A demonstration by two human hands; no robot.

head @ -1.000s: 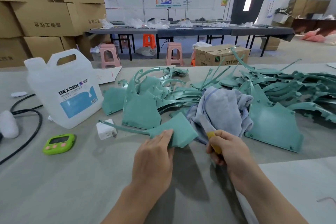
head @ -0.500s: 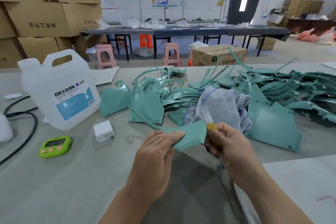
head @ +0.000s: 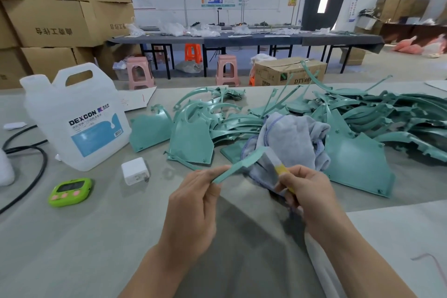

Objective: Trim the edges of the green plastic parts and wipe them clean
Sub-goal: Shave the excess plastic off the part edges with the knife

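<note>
**Blade work on one green strip**

Head view. Left hand [head: 193, 203] pinches the near end of a narrow green part [head: 238, 164] between thumb and fingertips. It holds the part raised off the bench [head: 72, 237], with the far end pointing up and away toward the grey cloth [head: 290, 138]. Right hand [head: 307, 196] is curled round a trimming knife [head: 281, 170] with a yellow handle. The grey blade stands at the far end of the part, though I cannot tell whether its edge actually touches the plastic.

Behind both hands the pile of green parts [head: 350, 116] spreads across the bench, with the cloth bunched on top of it. A jug [head: 75, 116] of cleaning fluid, a white charger [head: 134, 170] and a green timer [head: 70, 191] sit off to the left, well apart from the work.

The step in hand looks like trimming, with wiping to follow. The strip is thin and will likely flex, so the pinch should be firm and sit close behind the stretch being cut. A shallow blade angle and light passes should shave off the flash without gouging the edge. The stroke is safest run away from the left fingertips. Turning the part brings each edge to the blade in turn, and the cloth lies just beside for the wipe.
</note>
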